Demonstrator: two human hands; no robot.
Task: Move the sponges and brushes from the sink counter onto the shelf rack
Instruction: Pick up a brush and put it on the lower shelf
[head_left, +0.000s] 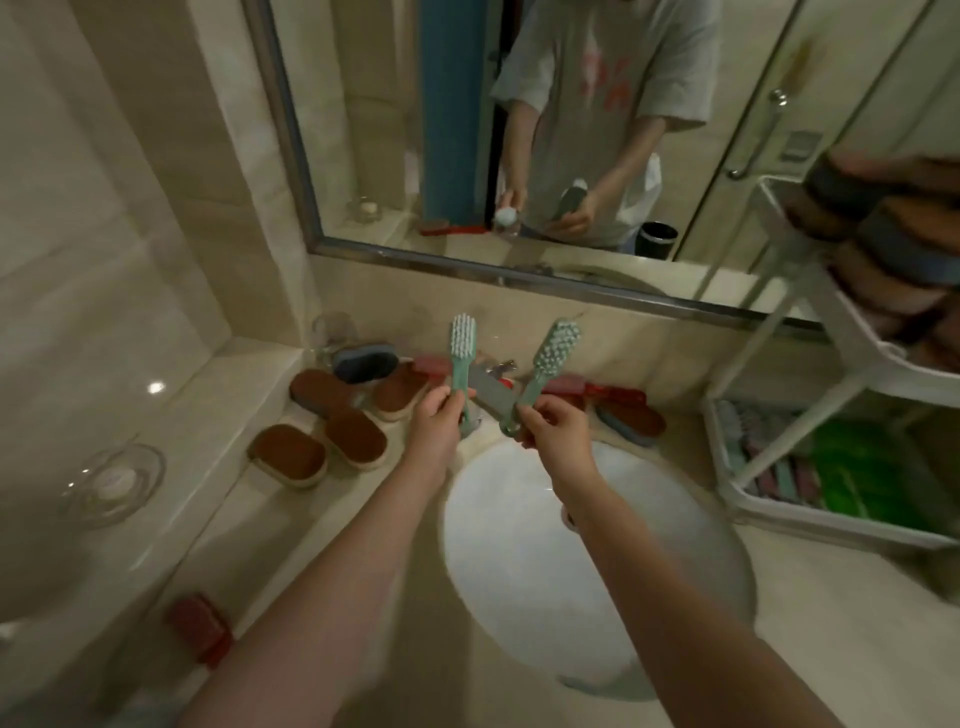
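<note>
My left hand (436, 421) grips the handle of a green brush (461, 353), held upright with its bristles up. My right hand (556, 431) grips a second green brush (550, 358), tilted to the right. Both are raised above the back of the sink (519, 545), in front of the tap (493, 387). Several brown sponges (356, 439) and a blue-grey sponge (366, 361) lie on the counter left of the tap. Red and pink brushes (618, 397) lie right of it. The white shelf rack (852, 332) stands at the right, with sponges (893, 244) stacked on its upper tier.
The rack's lower tier (831, 519) holds coloured brushes and a green item. A glass soap dish (111, 486) sits on the left ledge, a red block (200, 626) near the counter's front edge, a clear cup (332, 338) at the back. The mirror (519, 130) reflects a person.
</note>
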